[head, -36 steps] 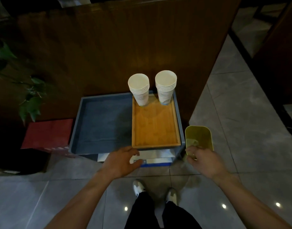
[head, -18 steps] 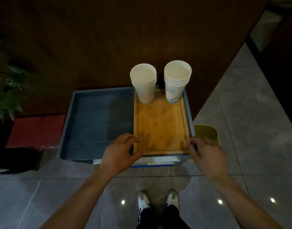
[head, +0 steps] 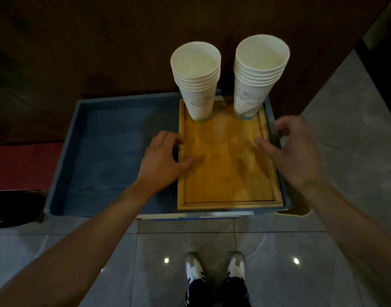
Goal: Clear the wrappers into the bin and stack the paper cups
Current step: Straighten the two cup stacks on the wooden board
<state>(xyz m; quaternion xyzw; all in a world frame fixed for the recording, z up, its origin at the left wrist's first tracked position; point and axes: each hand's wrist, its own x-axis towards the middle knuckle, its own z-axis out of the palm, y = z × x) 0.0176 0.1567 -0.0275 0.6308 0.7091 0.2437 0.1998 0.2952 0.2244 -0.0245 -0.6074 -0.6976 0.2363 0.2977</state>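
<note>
Two stacks of white paper cups stand upright at the far end of a wooden tray (head: 225,196): the left stack (head: 197,85) and the right stack (head: 256,80). The tray lies in the right part of a blue bin-like box (head: 114,151). My left hand (head: 163,158) hovers at the tray's left rim, fingers spread, thumb over the wood. My right hand (head: 294,151) is at the tray's right rim, fingers curled apart, holding nothing. A sliver of the yellow-green bin (head: 300,210) shows under my right forearm. No wrappers are visible.
A dark wooden wall (head: 123,41) rises right behind the box. A red box (head: 24,165) sits low at the left. Grey floor tiles (head: 356,129) spread to the right and below, where my shoes (head: 214,269) stand.
Both hands have moved forward from the tray's near corners to its middle sides. The view has come closer, and the yellow-green bin is now mostly hidden by my right arm.
</note>
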